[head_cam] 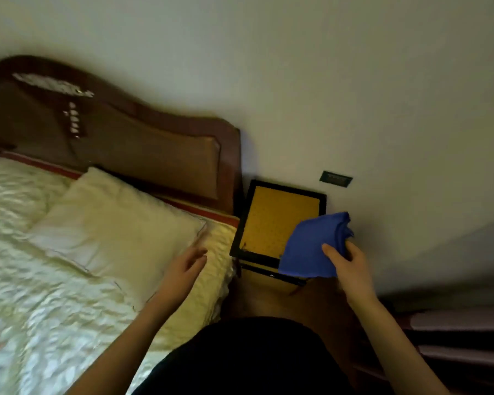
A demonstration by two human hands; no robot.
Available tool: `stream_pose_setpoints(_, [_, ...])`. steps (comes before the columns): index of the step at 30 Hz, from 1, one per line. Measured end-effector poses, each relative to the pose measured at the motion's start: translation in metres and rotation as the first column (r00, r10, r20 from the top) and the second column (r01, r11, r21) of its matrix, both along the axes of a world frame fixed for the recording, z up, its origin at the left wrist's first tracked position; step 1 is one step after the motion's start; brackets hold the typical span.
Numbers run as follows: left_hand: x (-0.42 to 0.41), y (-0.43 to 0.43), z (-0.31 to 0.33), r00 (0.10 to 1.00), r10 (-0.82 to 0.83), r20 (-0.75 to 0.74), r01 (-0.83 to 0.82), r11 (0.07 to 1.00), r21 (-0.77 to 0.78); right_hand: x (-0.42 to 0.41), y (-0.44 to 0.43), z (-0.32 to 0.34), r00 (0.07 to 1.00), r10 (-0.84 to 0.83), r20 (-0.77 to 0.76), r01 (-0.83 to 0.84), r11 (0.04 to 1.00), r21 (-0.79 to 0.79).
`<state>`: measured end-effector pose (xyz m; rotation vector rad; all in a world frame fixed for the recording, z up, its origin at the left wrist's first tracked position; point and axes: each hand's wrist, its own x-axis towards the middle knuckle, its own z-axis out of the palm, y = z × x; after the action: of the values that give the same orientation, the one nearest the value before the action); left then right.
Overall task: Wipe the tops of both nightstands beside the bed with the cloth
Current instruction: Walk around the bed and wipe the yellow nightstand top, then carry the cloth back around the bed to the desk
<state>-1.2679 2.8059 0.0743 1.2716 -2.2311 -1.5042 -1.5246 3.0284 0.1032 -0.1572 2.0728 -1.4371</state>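
the nightstand (271, 223) is a small square piece with a dark, almost black frame and an inset top panel in mustard yellow, speckled with fine dots. it stands in the gap between the bed (54, 280) and the pale wall (325, 81), close against the end of the headboard (143, 155). the headboard is dark reddish-brown wood with a curved, scalloped top edge and a padded brown panel set into it. the bedcover is a cream, satiny fabric, crinkled and glossy where light catches it, and a plump rectangular pillow (109, 232) in the same cream tone lies on it with a thin piped edge. a small dark rectangular plate (336, 179) sits on the wall above the nightstand.

the cloth (311, 249) is a deep blue, soft and matte, bunched into loose folds at its upper right and hanging in a flatter sheet toward its lower edge. it covers the near right corner of the nightstand top; whether it presses on the surface or hangs just above it cannot be told.

the right hand (350, 266) is closed on the cloth's right side, thumb on top of the fabric and the other fingers tucked behind the folds. the left hand (187, 265) is empty, fingers loosely spread and slightly curled, over the edge of the bedcover beside the pillow's corner; contact with the cover is unclear. both forearms are bare, and dark clothing fills the bottom centre.
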Motion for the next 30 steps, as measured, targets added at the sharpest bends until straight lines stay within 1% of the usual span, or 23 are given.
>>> stream_pose_setpoints(3, [0.058, 0.027, -0.029, 0.979, 0.177, 0.104, -0.182, 0.983, 0.034, 0.009, 0.007, -0.02, 0.995, 0.097, -0.009, -0.096, 0.991, 0.094])
stream_pose_setpoints(5, [0.094, 0.053, -0.045, 0.94, 0.307, 0.15, -0.322, 0.943, 0.089, 0.014, 0.007, -0.033, 0.987, 0.158, -0.012, -0.153, 0.971, 0.181])
stream_pose_setpoints(6, [0.109, 0.068, -0.05, 0.909, 0.382, 0.163, -0.402, 0.908, 0.114, 0.018, 0.005, -0.037, 0.982, 0.189, -0.009, -0.183, 0.961, 0.205])
stream_pose_setpoints(9, [0.144, 0.121, -0.053, 0.774, 0.613, 0.159, -0.632, 0.764, 0.127, 0.036, -0.007, -0.047, 0.947, 0.32, 0.035, -0.321, 0.926, 0.201])
stream_pose_setpoints(11, [0.161, 0.161, -0.051, 0.643, 0.752, 0.145, -0.766, 0.629, 0.136, 0.053, -0.016, -0.05, 0.884, 0.465, 0.053, -0.467, 0.865, 0.185])
stream_pose_setpoints(12, [0.167, 0.183, -0.048, 0.568, 0.811, 0.137, -0.822, 0.552, 0.142, 0.064, -0.019, -0.049, 0.838, 0.542, 0.065, -0.545, 0.822, 0.168])
stream_pose_setpoints(14, [0.176, 0.231, -0.043, 0.406, 0.906, 0.12, -0.911, 0.392, 0.129, 0.087, -0.025, -0.05, 0.725, 0.684, 0.076, -0.687, 0.713, 0.142])
stream_pose_setpoints(16, [0.184, 0.282, -0.038, 0.246, 0.963, 0.112, -0.966, 0.234, 0.111, 0.116, -0.03, -0.046, 0.581, 0.81, 0.08, -0.813, 0.572, 0.11])
stream_pose_setpoints(19, [0.197, 0.367, -0.035, 0.052, 0.985, 0.162, -0.997, 0.041, 0.071, 0.171, -0.028, -0.039, 0.345, 0.934, 0.087, -0.938, 0.344, 0.03])
stream_pose_setpoints(21, [0.2, 0.427, -0.035, -0.1, 0.976, 0.192, -0.992, -0.113, 0.061, 0.212, -0.021, -0.033, 0.192, 0.976, 0.1, -0.981, 0.193, 0.0])
stream_pose_setpoints(23, [0.202, 0.482, -0.036, -0.256, 0.94, 0.227, -0.959, -0.277, 0.065, 0.253, -0.01, -0.029, 0.009, 0.996, 0.086, -1.0, 0.011, -0.014])
stream_pose_setpoints(26, [0.193, 0.552, -0.036, -0.486, 0.841, 0.239, -0.858, -0.511, 0.053, 0.311, 0.018, -0.026, -0.257, 0.965, 0.053, -0.966, -0.257, -0.021])
stream_pose_setpoints(28, [0.179, 0.592, -0.039, -0.621, 0.749, 0.231, -0.759, -0.648, 0.058, 0.349, 0.039, -0.023, -0.389, 0.919, 0.057, -0.921, -0.388, -0.023])
stream_pose_setpoints(30, [0.165, 0.625, -0.044, -0.732, 0.633, 0.25, -0.636, -0.767, 0.08, 0.386, 0.063, -0.023, -0.507, 0.859, 0.068, -0.862, -0.507, -0.021])
